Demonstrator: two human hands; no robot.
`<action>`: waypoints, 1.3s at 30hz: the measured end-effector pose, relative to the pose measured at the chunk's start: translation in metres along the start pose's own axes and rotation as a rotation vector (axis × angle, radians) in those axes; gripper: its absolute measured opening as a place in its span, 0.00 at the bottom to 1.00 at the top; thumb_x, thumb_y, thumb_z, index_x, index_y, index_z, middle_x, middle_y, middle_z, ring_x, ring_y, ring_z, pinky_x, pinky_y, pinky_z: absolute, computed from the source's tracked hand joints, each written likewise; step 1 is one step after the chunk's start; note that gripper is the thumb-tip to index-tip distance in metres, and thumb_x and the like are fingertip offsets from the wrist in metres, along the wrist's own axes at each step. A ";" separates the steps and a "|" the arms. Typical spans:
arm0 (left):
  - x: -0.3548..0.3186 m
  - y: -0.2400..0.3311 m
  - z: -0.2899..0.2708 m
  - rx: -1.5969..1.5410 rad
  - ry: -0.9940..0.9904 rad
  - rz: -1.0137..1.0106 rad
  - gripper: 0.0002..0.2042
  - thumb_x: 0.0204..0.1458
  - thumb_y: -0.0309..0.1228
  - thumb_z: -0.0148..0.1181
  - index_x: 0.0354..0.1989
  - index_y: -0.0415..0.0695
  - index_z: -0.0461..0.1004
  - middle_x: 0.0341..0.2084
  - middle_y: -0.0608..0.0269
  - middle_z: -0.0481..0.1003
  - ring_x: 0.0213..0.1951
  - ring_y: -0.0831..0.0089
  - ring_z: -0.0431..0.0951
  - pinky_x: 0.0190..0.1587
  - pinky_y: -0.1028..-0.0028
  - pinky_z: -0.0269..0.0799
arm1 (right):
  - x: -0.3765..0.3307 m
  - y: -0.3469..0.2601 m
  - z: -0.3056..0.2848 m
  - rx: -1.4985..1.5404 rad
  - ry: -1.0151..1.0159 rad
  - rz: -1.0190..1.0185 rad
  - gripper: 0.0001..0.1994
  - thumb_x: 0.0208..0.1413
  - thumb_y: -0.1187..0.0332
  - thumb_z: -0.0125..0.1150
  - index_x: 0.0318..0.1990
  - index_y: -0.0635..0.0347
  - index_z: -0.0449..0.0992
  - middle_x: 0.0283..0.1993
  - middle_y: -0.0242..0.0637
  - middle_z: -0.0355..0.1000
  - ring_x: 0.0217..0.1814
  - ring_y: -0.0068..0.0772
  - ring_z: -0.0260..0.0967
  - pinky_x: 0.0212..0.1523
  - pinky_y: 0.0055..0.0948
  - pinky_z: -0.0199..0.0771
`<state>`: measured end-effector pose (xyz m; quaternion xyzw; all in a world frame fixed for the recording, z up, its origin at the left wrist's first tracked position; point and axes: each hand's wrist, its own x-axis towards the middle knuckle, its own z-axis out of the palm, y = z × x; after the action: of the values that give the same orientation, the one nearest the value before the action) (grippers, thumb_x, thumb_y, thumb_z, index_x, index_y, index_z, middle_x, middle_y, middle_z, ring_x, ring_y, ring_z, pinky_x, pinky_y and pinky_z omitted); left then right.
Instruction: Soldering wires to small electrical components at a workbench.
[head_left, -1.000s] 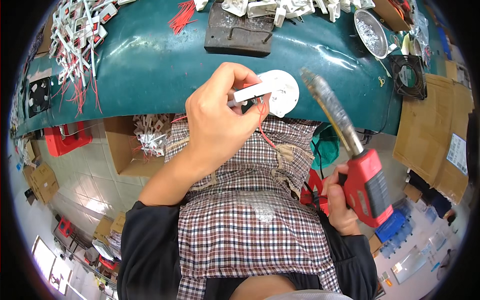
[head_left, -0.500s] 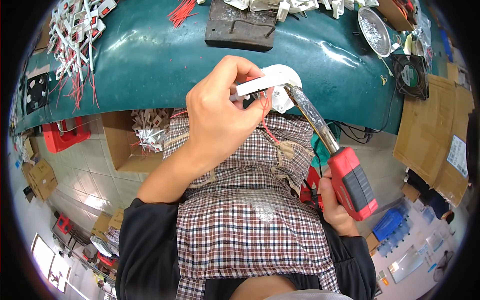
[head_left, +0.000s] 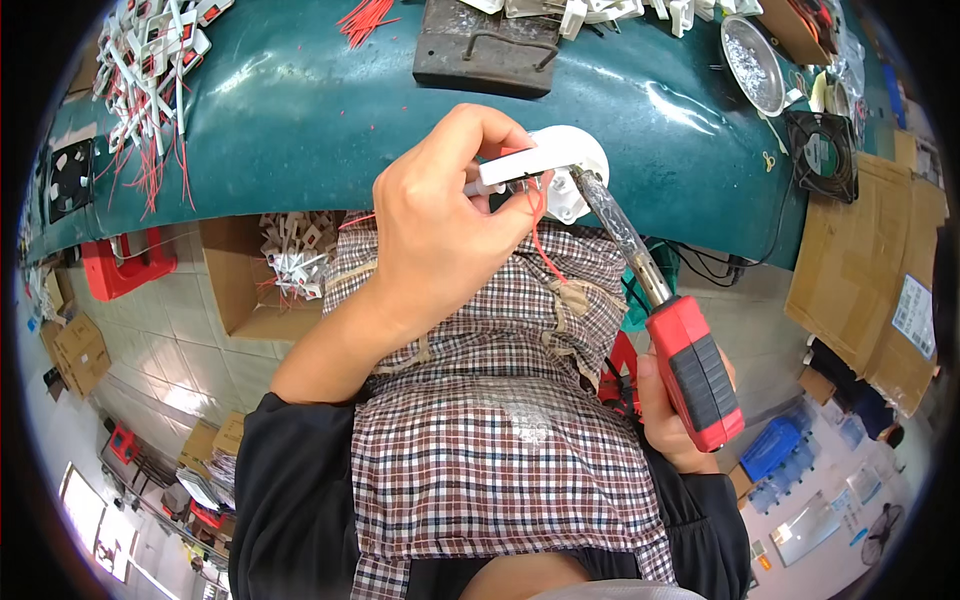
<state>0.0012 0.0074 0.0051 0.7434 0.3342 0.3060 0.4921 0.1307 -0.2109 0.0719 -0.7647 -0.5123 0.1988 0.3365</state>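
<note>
Hands (head_left: 435, 215) closed on housing (head_left: 528, 161), tool (head_left: 692, 370)

Table (head_left: 290, 130): green, glossy top. Left: heap (head_left: 160, 60) of white parts, red leads (head_left: 155, 172) trailing toward near edge; black left fan (head_left: 72, 180) at left end. Far middle: loose red wires (head_left: 367, 22); dark block (head_left: 470, 74) with bent handle (head_left: 505, 42). Far right: oval metal dish (head_left: 767, 100) with pale bits (head_left: 748, 60); yellow loop (head_left: 768, 160) nearer; black right fan (head_left: 822, 155) beside it.

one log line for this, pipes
left hand: holds white part | right hand: grips red-black tool | tip: at part, contact unclear
</note>
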 end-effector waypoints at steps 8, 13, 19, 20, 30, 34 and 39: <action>0.002 0.000 -0.002 0.007 0.004 -0.016 0.12 0.43 0.22 0.72 0.35 0.42 0.75 0.26 0.69 0.79 0.20 0.86 0.68 0.21 0.82 0.59 | -0.010 -0.001 0.001 0.051 0.084 0.064 0.10 0.45 0.85 0.63 0.37 0.70 0.75 0.28 0.42 0.71 0.25 0.37 0.71 0.26 0.29 0.69; 0.001 0.003 -0.003 -0.002 0.008 -0.048 0.13 0.39 0.22 0.71 0.35 0.43 0.76 0.26 0.65 0.79 0.19 0.78 0.74 0.22 0.77 0.69 | -0.009 -0.005 0.000 0.014 0.053 0.096 0.10 0.43 0.85 0.65 0.34 0.69 0.75 0.29 0.42 0.71 0.26 0.38 0.71 0.26 0.29 0.70; 0.000 0.001 -0.001 -0.002 0.013 -0.035 0.11 0.41 0.23 0.71 0.34 0.43 0.76 0.25 0.66 0.79 0.19 0.79 0.74 0.22 0.77 0.69 | -0.006 -0.004 0.000 -0.004 0.003 0.084 0.10 0.42 0.84 0.67 0.33 0.68 0.76 0.29 0.41 0.70 0.26 0.38 0.71 0.26 0.30 0.70; 0.000 0.001 -0.002 -0.001 0.012 -0.034 0.11 0.41 0.23 0.71 0.34 0.43 0.76 0.25 0.66 0.79 0.20 0.78 0.75 0.23 0.77 0.69 | -0.006 -0.004 0.000 -0.004 0.003 0.085 0.10 0.42 0.84 0.67 0.33 0.68 0.76 0.28 0.40 0.69 0.25 0.38 0.71 0.26 0.30 0.69; 0.001 -0.002 0.000 0.006 0.005 0.032 0.12 0.46 0.22 0.74 0.34 0.41 0.74 0.26 0.73 0.78 0.21 0.94 0.61 0.19 0.86 0.50 | -0.010 -0.003 0.000 0.013 -0.011 0.132 0.09 0.41 0.83 0.69 0.32 0.68 0.76 0.29 0.41 0.69 0.25 0.40 0.70 0.25 0.31 0.69; 0.002 -0.002 -0.001 0.002 0.004 0.027 0.12 0.46 0.22 0.74 0.35 0.41 0.74 0.26 0.73 0.78 0.21 0.94 0.61 0.19 0.86 0.50 | -0.013 -0.004 -0.004 0.000 -0.008 0.138 0.10 0.43 0.82 0.69 0.34 0.67 0.77 0.32 0.43 0.72 0.28 0.42 0.73 0.29 0.32 0.73; 0.002 -0.002 -0.002 0.010 0.009 0.040 0.12 0.46 0.22 0.74 0.35 0.41 0.74 0.26 0.73 0.77 0.20 0.94 0.61 0.19 0.86 0.50 | -0.033 0.003 -0.012 -0.135 0.011 0.207 0.07 0.62 0.68 0.57 0.38 0.61 0.67 0.29 0.32 0.62 0.23 0.20 0.58 0.25 0.22 0.63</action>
<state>0.0000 0.0104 0.0044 0.7509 0.3229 0.3174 0.4807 0.1272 -0.2459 0.0761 -0.8355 -0.4410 0.1935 0.2647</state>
